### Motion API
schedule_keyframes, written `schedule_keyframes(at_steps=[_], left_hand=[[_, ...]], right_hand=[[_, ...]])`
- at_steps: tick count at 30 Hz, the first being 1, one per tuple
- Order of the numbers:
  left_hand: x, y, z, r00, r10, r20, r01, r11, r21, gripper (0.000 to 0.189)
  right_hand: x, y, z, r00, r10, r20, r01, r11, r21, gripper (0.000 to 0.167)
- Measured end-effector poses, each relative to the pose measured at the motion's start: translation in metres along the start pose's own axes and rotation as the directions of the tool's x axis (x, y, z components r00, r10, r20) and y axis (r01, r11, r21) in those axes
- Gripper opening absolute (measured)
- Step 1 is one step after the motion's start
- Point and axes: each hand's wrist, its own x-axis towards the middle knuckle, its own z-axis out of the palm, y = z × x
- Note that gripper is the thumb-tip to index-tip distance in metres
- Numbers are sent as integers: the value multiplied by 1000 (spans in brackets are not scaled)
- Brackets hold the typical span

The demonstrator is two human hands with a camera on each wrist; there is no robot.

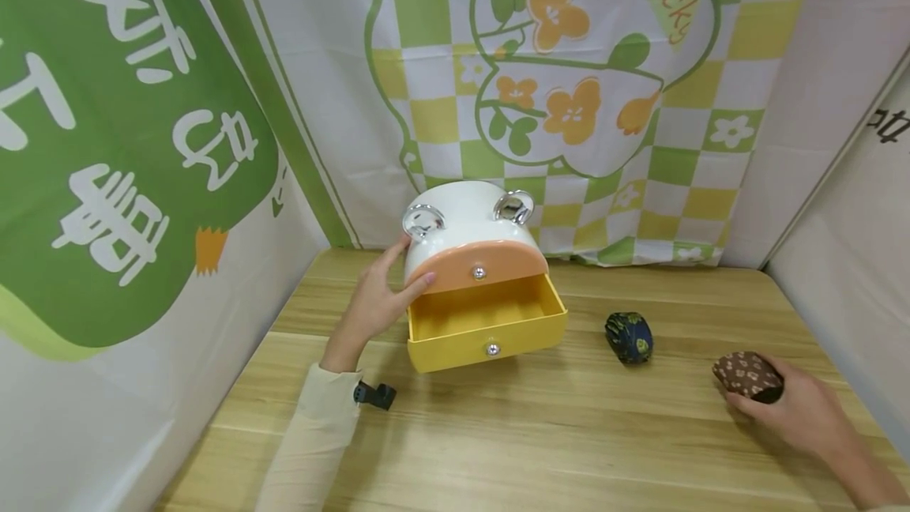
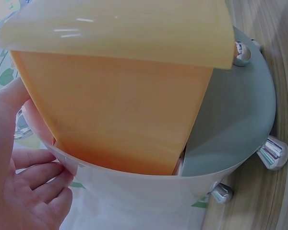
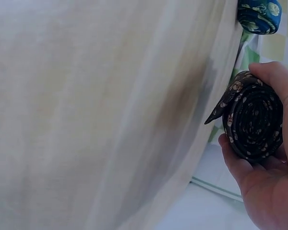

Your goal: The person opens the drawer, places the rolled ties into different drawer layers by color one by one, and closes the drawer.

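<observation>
A small white drawer cabinet (image 1: 462, 208) with chrome ears stands at the back of the table. Its orange upper drawer (image 1: 458, 263) is closed, while the yellow drawer (image 1: 455, 352) is pulled out with nothing inside. My left hand (image 1: 373, 299) grips the cabinet's left side, thumb at the front edge. In the left wrist view, a blue-grey front (image 2: 235, 110) shows beneath the yellow drawer. At the right, my right hand (image 1: 806, 409) holds a rolled brown floral necktie (image 1: 746, 376), its pointed tip loose in the right wrist view. A rolled dark blue necktie (image 1: 629, 337) lies between it and the cabinet.
Behind the wooden table (image 1: 540, 441) hangs a green-and-yellow checked cloth (image 1: 441, 30). White cloth walls stand on both sides, the left one with a green printed area (image 1: 121, 204). A black device (image 1: 375, 395) is at the left wrist.
</observation>
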Motion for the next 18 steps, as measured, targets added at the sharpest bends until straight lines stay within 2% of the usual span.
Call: schedule_keyframes(at_steps=[5,13,18], left_hand=[[-1,2,-1,1000,1,2,-1,1000,7,89],[-1,1,0,1000,-9,6,9,1000,13,89],[0,2,-1,1000,-9,6,9,1000,19,89]], right_hand=[[6,-7,-7,1000,-16,24,16,1000,13,93],[15,-23,-17,993,-111,-29,112,993,42,85],[23,-40,-27,993,-119,-13,119,992,38,88]])
